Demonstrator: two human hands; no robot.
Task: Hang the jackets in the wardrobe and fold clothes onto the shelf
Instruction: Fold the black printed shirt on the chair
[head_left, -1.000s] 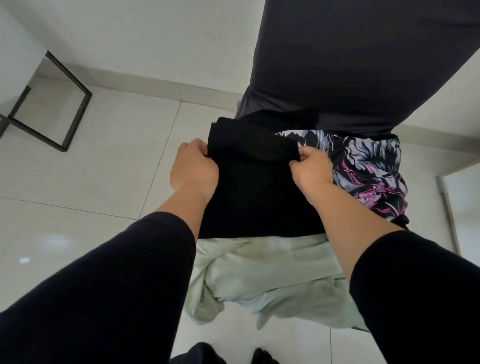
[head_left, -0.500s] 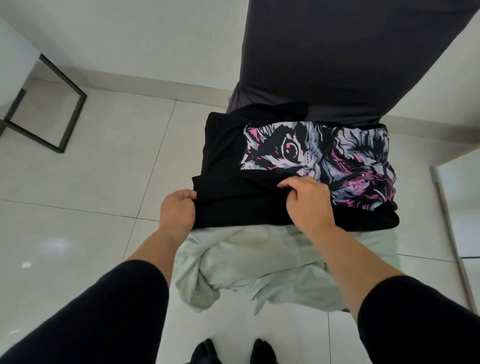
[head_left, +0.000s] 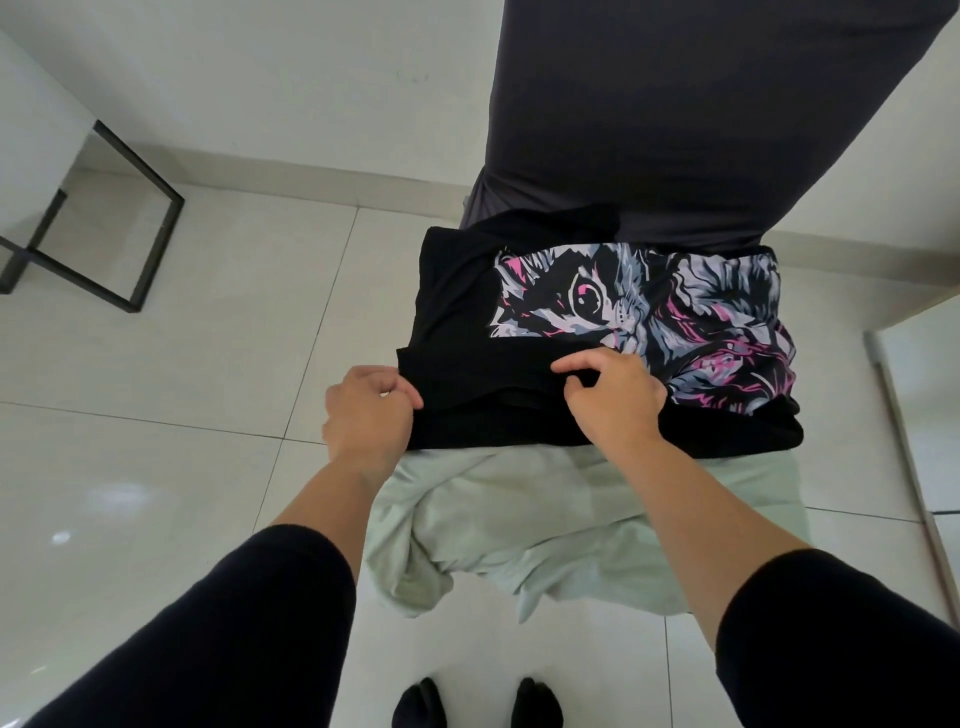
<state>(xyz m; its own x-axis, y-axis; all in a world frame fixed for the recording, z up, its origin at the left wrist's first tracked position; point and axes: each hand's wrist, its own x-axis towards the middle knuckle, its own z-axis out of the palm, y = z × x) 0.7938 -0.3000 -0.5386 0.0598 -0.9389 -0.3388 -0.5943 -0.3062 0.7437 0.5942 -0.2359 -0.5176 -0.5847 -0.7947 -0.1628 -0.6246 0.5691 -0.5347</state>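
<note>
The room was evenly and softly lit, with faint shadows. Pale glare spots shone on the glossy floor tiles (head_left: 119, 499) at left. Wide-angle distortion bent the edges.

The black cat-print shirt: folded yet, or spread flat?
Partly folded. The black cat-print shirt lies doubled in layers along its near edge, where the left hand and right hand pinch it; print faces up.

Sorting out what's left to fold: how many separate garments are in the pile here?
3 visible: the black cat-print shirt on top, gripped by the left hand and right hand; a pale green garment beneath it; a dark grey one behind. More may lie hidden underneath.
</note>
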